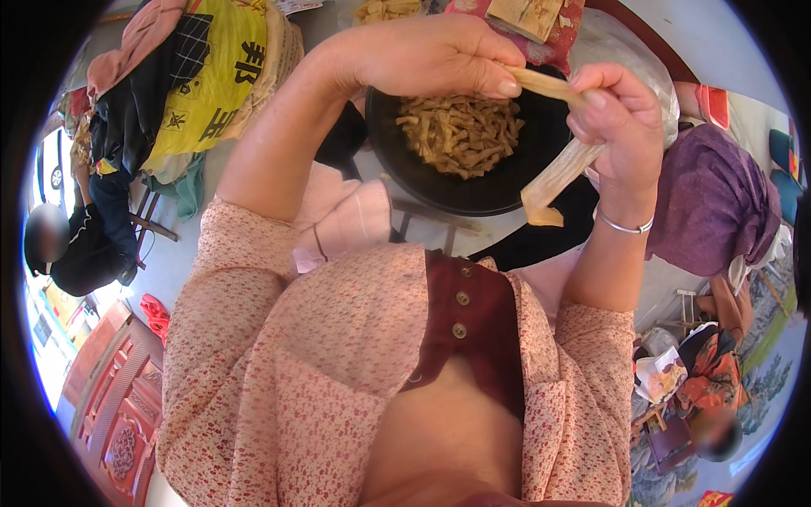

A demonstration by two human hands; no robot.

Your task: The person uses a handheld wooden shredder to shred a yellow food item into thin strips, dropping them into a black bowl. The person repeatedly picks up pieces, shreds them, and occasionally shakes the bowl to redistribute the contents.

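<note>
A pale yellow-brown folded strip (561, 180), perhaps dried leaf or bean curd skin, is stretched between my two hands. My left hand (443, 54) pinches one end between thumb and fingers. On the right, my right hand (618, 117) grips the strip further along, and its loose tail hangs down below that hand. Beneath the hands stands a round black basin (437, 196). Many small folded pieces (462, 136) of similar colour lie heaped in it. The material of the strip cannot be told for certain.
A wooden block (524, 16) rests on a red cloth or bag (557, 54) beyond the basin. Yellow printed sacks (215, 76) stand at left, a purple cloth-covered bundle (716, 196) at right. People sit at far left (89, 247) and lower right (713, 380). A carved wooden chair (123, 405) is lower left.
</note>
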